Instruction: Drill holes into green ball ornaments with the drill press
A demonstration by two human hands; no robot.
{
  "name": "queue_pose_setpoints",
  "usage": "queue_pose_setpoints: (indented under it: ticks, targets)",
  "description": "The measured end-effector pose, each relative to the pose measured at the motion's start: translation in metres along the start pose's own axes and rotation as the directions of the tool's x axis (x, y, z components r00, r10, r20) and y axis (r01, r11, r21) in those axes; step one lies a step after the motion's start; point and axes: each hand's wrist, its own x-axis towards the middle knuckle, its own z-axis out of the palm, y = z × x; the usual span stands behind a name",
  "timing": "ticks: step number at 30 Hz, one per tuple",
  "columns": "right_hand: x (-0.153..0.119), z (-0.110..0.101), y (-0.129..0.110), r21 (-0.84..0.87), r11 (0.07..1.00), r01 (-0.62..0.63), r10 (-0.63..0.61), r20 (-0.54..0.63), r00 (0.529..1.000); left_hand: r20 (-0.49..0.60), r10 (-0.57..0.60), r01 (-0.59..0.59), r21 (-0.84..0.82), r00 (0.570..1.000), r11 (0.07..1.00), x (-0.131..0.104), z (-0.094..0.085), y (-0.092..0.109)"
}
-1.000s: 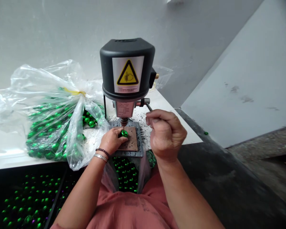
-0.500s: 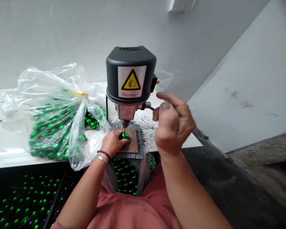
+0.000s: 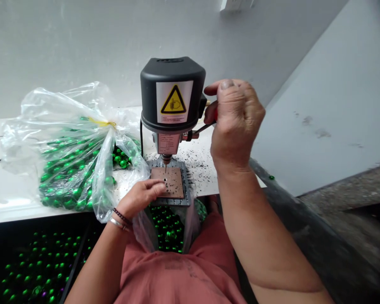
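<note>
A small black drill press stands in front of me, its thin drill bit hanging above a brown board with a small hole and dark shavings on it. My left hand rests at the board's left front edge, fingers stretched out and holding nothing. Raised at the machine's right side, my right hand is closed around the red-tipped feed lever. Below the board, an open plastic bag on my lap holds several shiny green balls.
To the left, a clear bag tied with yellow string holds many green balls. A dark bin with more green balls stands below the white table. Shavings litter the tabletop. One green ball lies at right by the wall.
The green ball under the bit is gone from the board and from my left hand, which has drawn back toward me. My right hand has risen with the lever, and the bit sits higher.
</note>
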Motion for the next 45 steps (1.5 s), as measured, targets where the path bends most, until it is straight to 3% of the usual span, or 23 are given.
queue_pose_setpoints:
  ticks: [2, 5, 7, 10, 16, 20, 23, 28, 34, 40, 45]
  targets:
    - [0.000, 0.000, 0.000, -0.008, 1.000, 0.010, -0.010, -0.004, 1.000, -0.131, -0.140, 0.083, -0.370, 0.981, 0.925, 0.007, 0.004, -0.001]
    - [0.000, -0.001, 0.001, -0.026, 1.000, 0.000, 0.000, 0.007, 1.000, -0.029, -0.314, 0.188, -0.747, 0.949, 0.637, 0.013, 0.007, 0.004]
    - [0.000, -0.002, 0.002, -0.037, 0.999, -0.010, 0.010, 0.019, 1.000, 0.042, -0.322, 0.216, -0.821, 0.946, 0.529, 0.013, 0.007, 0.007]
    - [-0.001, -0.003, 0.002, -0.064, 0.998, -0.016, 0.019, 0.034, 0.999, -0.010, -0.275, 0.153, -0.811, 0.961, 0.565, 0.009, 0.008, 0.006]
    - [-0.002, -0.003, 0.003, -0.076, 0.997, 0.009, -0.006, 0.039, 0.999, -0.135, -0.111, 0.001, -0.631, 0.985, 0.776, 0.007, 0.011, -0.003]
    - [-0.003, -0.003, 0.004, -0.068, 0.998, 0.001, 0.002, 0.048, 0.999, -0.262, -0.030, -0.051, -0.297, 0.965, 0.954, 0.017, 0.011, -0.010]
    - [-0.003, -0.004, 0.003, -0.068, 0.998, -0.016, 0.020, 0.055, 0.998, -0.255, 0.027, -0.058, -0.116, 0.967, 0.992, 0.026, 0.010, -0.016]
    - [-0.002, -0.004, 0.003, -0.072, 0.997, -0.037, 0.041, 0.061, 0.997, -0.222, 0.092, -0.053, 0.172, 0.971, 0.984, 0.034, 0.007, -0.015]
    - [-0.002, -0.004, 0.004, 0.017, 1.000, 0.001, -0.002, 0.056, 0.998, -0.093, 0.174, -0.105, 0.506, 0.980, 0.856, 0.034, 0.008, -0.002]
    - [-0.004, -0.006, 0.003, -0.054, 0.998, -0.021, 0.025, 0.075, 0.997, 0.009, 0.303, -0.233, 0.661, 0.953, 0.713, 0.043, 0.013, 0.001]
    - [-0.005, -0.007, 0.002, -0.054, 0.998, -0.034, 0.038, 0.071, 0.997, 0.015, 0.313, -0.252, 0.633, 0.950, 0.732, 0.053, 0.015, -0.006]
